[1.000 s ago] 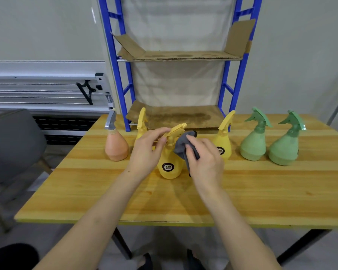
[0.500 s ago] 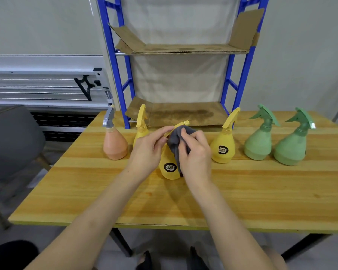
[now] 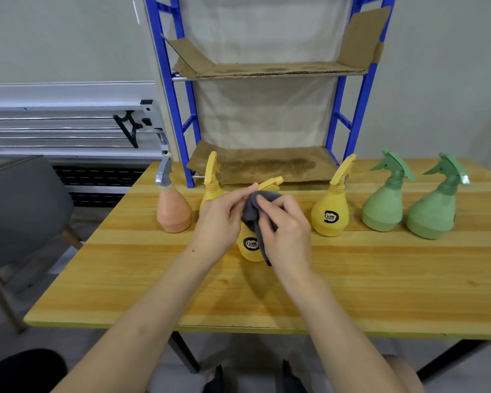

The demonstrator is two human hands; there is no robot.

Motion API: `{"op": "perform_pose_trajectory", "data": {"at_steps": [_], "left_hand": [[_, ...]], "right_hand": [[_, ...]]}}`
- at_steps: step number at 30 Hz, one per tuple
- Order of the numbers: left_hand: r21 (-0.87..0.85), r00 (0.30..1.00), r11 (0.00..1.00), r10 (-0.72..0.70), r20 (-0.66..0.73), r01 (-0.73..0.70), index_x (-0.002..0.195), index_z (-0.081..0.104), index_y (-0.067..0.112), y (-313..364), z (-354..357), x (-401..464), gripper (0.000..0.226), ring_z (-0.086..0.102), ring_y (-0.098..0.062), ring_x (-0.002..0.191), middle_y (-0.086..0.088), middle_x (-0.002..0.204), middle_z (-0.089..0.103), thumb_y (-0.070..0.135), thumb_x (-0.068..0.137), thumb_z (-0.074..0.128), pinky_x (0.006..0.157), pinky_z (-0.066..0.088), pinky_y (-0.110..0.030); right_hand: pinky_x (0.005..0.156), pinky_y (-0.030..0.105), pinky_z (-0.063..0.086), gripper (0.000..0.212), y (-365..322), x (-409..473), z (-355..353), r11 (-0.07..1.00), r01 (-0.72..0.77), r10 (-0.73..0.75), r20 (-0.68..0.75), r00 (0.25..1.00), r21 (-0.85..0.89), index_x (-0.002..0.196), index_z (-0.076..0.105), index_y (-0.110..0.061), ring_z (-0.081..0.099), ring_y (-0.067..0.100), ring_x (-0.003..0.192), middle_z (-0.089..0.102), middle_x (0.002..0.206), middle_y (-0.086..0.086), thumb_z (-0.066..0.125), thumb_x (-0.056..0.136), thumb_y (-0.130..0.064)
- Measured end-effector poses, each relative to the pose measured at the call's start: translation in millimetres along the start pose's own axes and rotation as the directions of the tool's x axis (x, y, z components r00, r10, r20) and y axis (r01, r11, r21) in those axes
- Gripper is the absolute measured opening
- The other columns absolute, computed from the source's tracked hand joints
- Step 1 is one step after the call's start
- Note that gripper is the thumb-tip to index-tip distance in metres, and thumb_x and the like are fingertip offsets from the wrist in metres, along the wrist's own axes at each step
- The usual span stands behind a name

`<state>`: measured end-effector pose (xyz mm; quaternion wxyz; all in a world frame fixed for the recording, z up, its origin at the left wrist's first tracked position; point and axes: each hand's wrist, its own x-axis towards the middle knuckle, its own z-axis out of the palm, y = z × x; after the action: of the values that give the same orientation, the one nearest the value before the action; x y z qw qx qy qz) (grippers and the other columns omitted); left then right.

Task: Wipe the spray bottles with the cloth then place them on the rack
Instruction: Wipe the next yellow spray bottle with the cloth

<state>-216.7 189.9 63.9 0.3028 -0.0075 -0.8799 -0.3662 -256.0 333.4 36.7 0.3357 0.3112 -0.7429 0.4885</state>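
A yellow spray bottle (image 3: 250, 245) stands at the middle of the wooden table (image 3: 352, 279). My left hand (image 3: 219, 219) holds its upper part, with fingers by the yellow trigger. My right hand (image 3: 287, 234) grips a grey cloth (image 3: 253, 211) that is wrapped over the bottle's neck and right side. In a row behind stand a peach bottle (image 3: 173, 211), a yellow bottle (image 3: 210, 185) partly hidden by my left hand, another yellow bottle (image 3: 330, 214) and two green bottles (image 3: 383, 205) (image 3: 432, 214).
The blue rack (image 3: 176, 114) rises at the table's far edge with cardboard-lined shelves, a lower one (image 3: 267, 165) at table height and an upper one (image 3: 270, 70). A grey chair (image 3: 17, 211) stands left of the table.
The cloth has moved from the bottle's right side up over its neck and trigger. Both hands have closed in around the top of the bottle.
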Motion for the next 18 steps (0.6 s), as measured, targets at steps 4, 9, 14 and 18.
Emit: {"op": "perform_pose_trajectory", "data": {"at_steps": [4,9,14,18], "left_hand": [[-0.016,0.999,0.999,-0.031,0.019,0.031,0.134,0.066,0.031,0,-2,2,0.041,0.065,0.001,0.102,0.013,0.112,0.074,0.008,0.103,0.054,0.083,0.049,-0.01],[-0.012,0.998,0.998,-0.059,0.004,0.059,0.136,0.065,0.031,1,-3,2,0.04,0.061,0.013,0.101,0.017,0.113,0.071,0.01,0.103,0.057,0.085,0.044,-0.004],[0.007,0.999,0.999,-0.048,0.0,0.048,0.137,0.064,0.033,3,-3,0,0.039,0.066,-0.003,0.092,0.014,0.108,0.074,0.013,0.103,0.057,0.078,0.052,-0.013],[0.008,1.0,1.0,-0.016,-0.018,0.016,0.136,0.065,0.03,1,-2,0,0.041,0.065,0.007,0.095,0.014,0.108,0.073,0.009,0.102,0.056,0.081,0.05,-0.011]], "right_hand": [[0.077,0.03,0.053,0.027,0,-4,5,0.999,-0.043,0.042,0.025,0.999,0.017,0.122,0.073,-0.007,0.059,0.014,0.084,0.054,0.095,0.0,0.065,0.096,-0.005],[0.079,0.028,0.053,0.029,5,-16,-1,0.992,-0.124,0.124,0.101,0.987,-0.006,0.122,0.073,-0.009,0.056,0.011,0.082,0.051,0.093,-0.004,0.065,0.095,-0.004],[0.075,0.026,0.051,0.026,9,-18,-15,0.986,-0.148,0.156,0.113,0.981,-0.082,0.118,0.076,-0.012,0.053,0.01,0.079,0.047,0.089,-0.008,0.068,0.094,-0.006],[0.076,0.016,0.046,0.024,-9,1,-19,0.998,-0.056,0.054,-0.036,0.998,-0.033,0.118,0.075,-0.008,0.053,0.008,0.08,0.053,0.091,-0.003,0.067,0.096,-0.008]]}}
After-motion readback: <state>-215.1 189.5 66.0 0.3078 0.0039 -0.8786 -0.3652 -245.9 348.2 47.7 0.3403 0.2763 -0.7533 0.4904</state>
